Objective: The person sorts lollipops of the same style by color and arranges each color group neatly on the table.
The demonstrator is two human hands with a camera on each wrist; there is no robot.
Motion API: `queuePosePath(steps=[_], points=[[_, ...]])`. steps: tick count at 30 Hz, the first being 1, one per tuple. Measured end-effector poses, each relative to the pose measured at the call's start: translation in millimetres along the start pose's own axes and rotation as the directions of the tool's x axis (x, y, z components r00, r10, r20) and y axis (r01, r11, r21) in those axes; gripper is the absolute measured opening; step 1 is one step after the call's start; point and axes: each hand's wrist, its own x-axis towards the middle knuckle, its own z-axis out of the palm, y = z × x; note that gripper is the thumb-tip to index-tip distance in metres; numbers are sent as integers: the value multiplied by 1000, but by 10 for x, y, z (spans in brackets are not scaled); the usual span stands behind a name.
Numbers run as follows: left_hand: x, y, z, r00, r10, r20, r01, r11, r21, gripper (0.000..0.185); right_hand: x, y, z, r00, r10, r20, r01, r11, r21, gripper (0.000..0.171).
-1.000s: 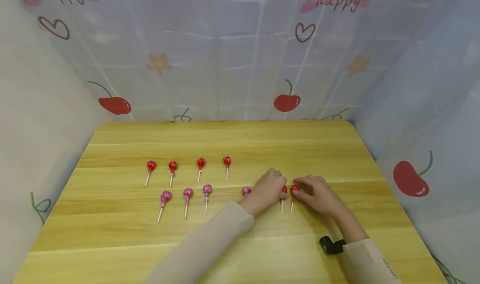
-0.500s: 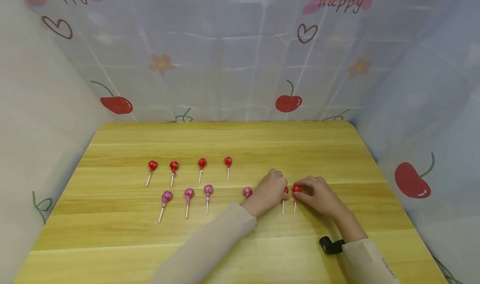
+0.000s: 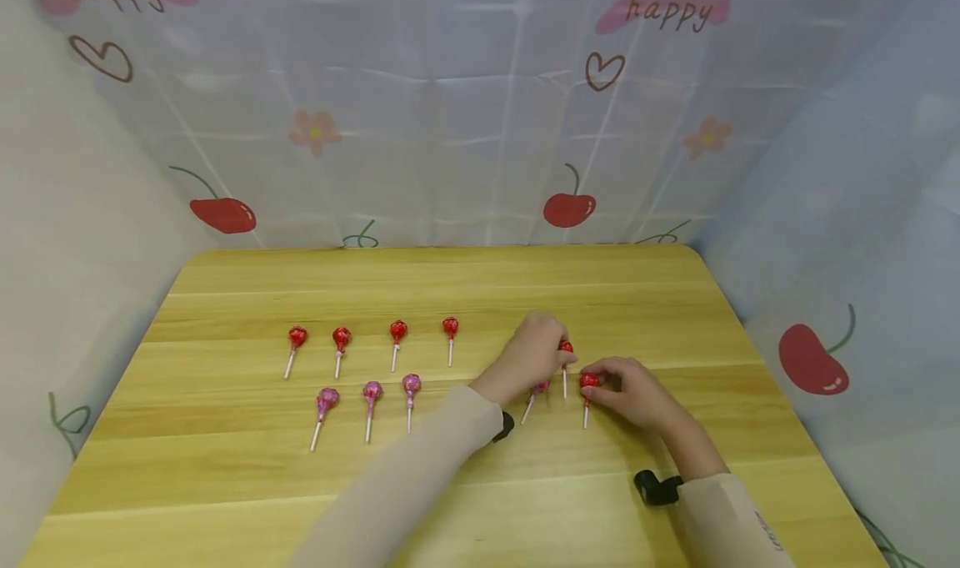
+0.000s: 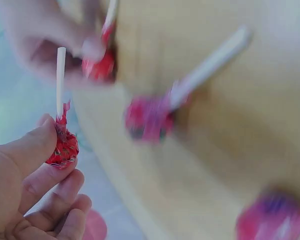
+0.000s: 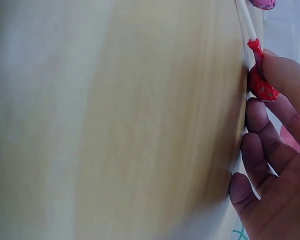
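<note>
My left hand (image 3: pixel 557 353) pinches a red lollipop (image 3: pixel 566 348) by its wrapped head, just above the wooden table (image 3: pixel 480 485); its stick points toward me. The left wrist view shows this red lollipop (image 4: pixel 62 147) between thumb and forefinger. A pink lollipop (image 3: pixel 538 389) lies on the table under that hand, blurred in the left wrist view (image 4: pixel 150 117). My right hand (image 3: pixel 603 384) grips a second red lollipop (image 3: pixel 588 380) resting on the table, and its wrapped head (image 5: pixel 261 82) shows between the fingertips.
Several red lollipops lie in a row to the left (image 3: pixel 398 330), with three pink ones (image 3: pixel 372 391) in a nearer row. Printed curtains (image 3: pixel 480 118) wall the table on three sides. Black wrist devices (image 3: pixel 656 486) sit on both arms.
My left hand has carried its red lollipop away from me, apart from the right hand's one. The pink lollipop beside it now lies further right, under the hand. The right hand stayed put.
</note>
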Motion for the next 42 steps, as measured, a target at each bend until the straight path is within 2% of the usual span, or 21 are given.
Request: queuePosePath(steps=[5,7,11,15,22,28,32,37,42], points=[[125,-217,-182,999,-44,-25,45,998,40,46,2,1,-12,1000,13,18,-13,1000,2,27],[142,-318,-216,997,-74,-36,75,997,24,51,1,2,-11,1000,22,20,-22,1000,-2,28],[135,-487,-212,989,-144,-36,143,989,-32,54,2,3,-5,998,54,20,-54,999,-1,28],[120,-578,-171,985,-172,-19,171,984,-50,53,7,-4,-4,997,74,25,-74,997,6,29],[133,-629,-122,981,-193,-12,192,981,-21,46,6,-11,-10,995,91,34,-91,996,11,28],[101,-649,-81,977,-210,18,210,978,11,38,-6,-34,-23,997,63,39,-64,998,13,27],[86,-631,-69,979,-202,12,200,977,67,37,5,-61,-48,998,29,54,-28,999,-21,24],[71,-581,-88,975,-220,-1,219,971,101,32,85,-72,-132,994,-16,108,27,995,-97,16],[74,-579,-54,973,-229,-10,228,965,128,31,228,-107,-271,995,-4,99,16,992,-127,24]])
